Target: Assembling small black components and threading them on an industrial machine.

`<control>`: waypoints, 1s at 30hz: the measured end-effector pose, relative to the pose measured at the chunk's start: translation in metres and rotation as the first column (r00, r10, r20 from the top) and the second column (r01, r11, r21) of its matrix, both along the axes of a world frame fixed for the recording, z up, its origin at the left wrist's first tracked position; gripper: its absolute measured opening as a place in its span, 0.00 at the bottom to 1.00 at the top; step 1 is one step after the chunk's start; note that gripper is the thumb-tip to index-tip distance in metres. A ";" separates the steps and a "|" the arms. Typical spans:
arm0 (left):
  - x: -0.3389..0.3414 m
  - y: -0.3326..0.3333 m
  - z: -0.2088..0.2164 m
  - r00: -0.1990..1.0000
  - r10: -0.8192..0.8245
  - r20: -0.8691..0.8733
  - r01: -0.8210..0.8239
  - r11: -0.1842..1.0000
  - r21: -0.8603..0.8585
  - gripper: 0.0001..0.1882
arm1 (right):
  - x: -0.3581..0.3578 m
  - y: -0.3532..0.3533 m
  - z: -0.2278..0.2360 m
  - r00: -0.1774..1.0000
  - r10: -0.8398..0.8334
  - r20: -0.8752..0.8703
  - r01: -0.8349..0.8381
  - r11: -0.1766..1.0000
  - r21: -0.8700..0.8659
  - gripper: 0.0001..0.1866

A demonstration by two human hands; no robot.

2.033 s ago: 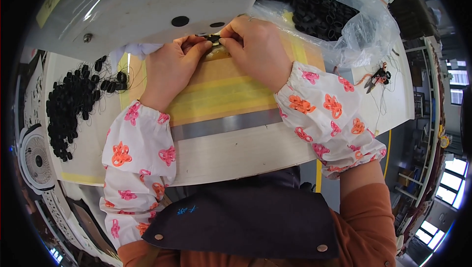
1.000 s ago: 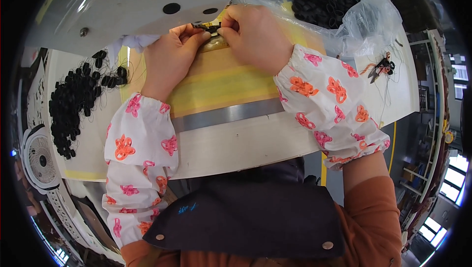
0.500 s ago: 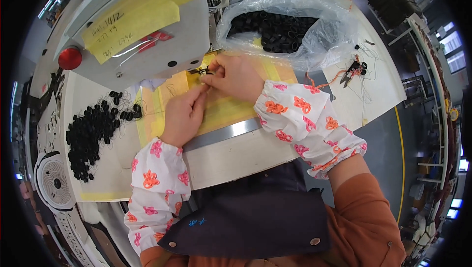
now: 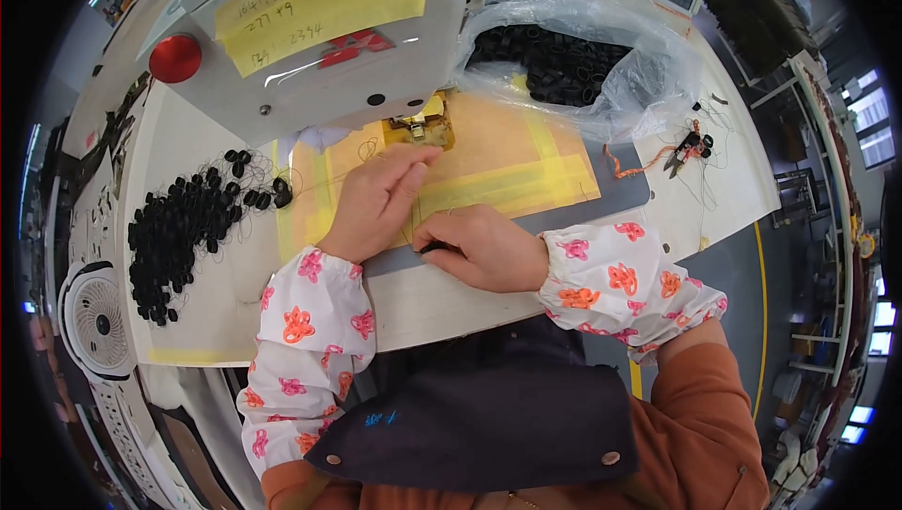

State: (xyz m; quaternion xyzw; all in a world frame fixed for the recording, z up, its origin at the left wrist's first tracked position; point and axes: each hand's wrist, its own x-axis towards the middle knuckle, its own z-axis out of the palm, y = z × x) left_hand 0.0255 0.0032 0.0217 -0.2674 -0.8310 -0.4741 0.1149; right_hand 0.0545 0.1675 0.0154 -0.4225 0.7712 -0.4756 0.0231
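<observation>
My right hand (image 4: 484, 247) is closed around a small black loop (image 4: 437, 248), only partly visible between the fingers, at the front of the taped work plate. My left hand (image 4: 376, 195) rests on the plate with its fingers stretched out toward the presser foot (image 4: 418, 128) of a sewing machine (image 4: 310, 69). Nothing shows in the left fingers, though their undersides are hidden. Yellow tape (image 4: 470, 186) covers much of the plate. On the left lies a pile of small black loops (image 4: 183, 228) with loose threads.
Behind the plate, a clear plastic bag (image 4: 648, 87) holds many black loops. Thread snips (image 4: 678, 161) on an orange cord lie at the right among loose threads. A red button (image 4: 176, 59) juts from the machine head. A white fan (image 4: 99, 322) stands far left.
My right hand has drawn back from the presser foot toward the table's front edge with a black loop. My left hand has moved up nearer the foot. The view has shifted slightly.
</observation>
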 end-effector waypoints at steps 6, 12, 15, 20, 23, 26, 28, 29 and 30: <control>-0.003 -0.012 -0.008 0.962 0.271 0.029 -0.263 0.950 -0.166 0.07 | -0.058 0.015 0.021 0.850 0.010 0.526 -0.039 0.998 0.044 0.09; -0.002 -0.009 -0.003 0.972 0.201 0.118 -0.177 0.966 -0.187 0.09 | -0.087 0.010 0.012 0.744 0.041 0.667 -0.033 0.999 -0.024 0.10; -0.004 -0.010 -0.007 0.972 0.185 0.147 -0.168 0.978 -0.122 0.09 | -0.089 0.008 0.015 0.723 0.051 0.689 -0.059 0.998 -0.011 0.11; -0.016 -0.011 -0.007 0.941 0.318 0.117 -0.283 0.928 -0.243 0.09 | -0.084 -0.001 -0.011 0.971 -0.201 0.126 0.204 0.979 -0.014 0.09; -0.023 -0.005 -0.005 0.936 0.335 0.103 -0.300 0.918 -0.261 0.09 | -0.081 -0.003 -0.013 0.943 -0.329 -0.036 0.324 0.940 -0.102 0.06; -0.025 0.000 0.002 0.897 0.377 0.231 -0.315 0.911 -0.266 0.10 | -0.082 -0.005 -0.013 0.913 -0.408 -0.001 0.407 0.910 -0.075 0.05; -0.026 0.001 0.001 0.871 0.388 0.303 -0.311 0.911 -0.272 0.10 | -0.084 -0.006 -0.015 0.890 -0.452 -0.062 0.445 0.890 -0.100 0.04; -0.025 0.000 0.000 0.854 0.391 0.343 -0.325 0.916 -0.236 0.11 | -0.084 -0.007 -0.015 0.890 -0.452 -0.059 0.445 0.890 -0.098 0.04; -0.026 0.001 -0.002 0.837 0.390 0.384 -0.338 0.920 -0.198 0.12 | -0.084 -0.007 -0.015 0.891 -0.453 -0.034 0.448 0.889 -0.092 0.04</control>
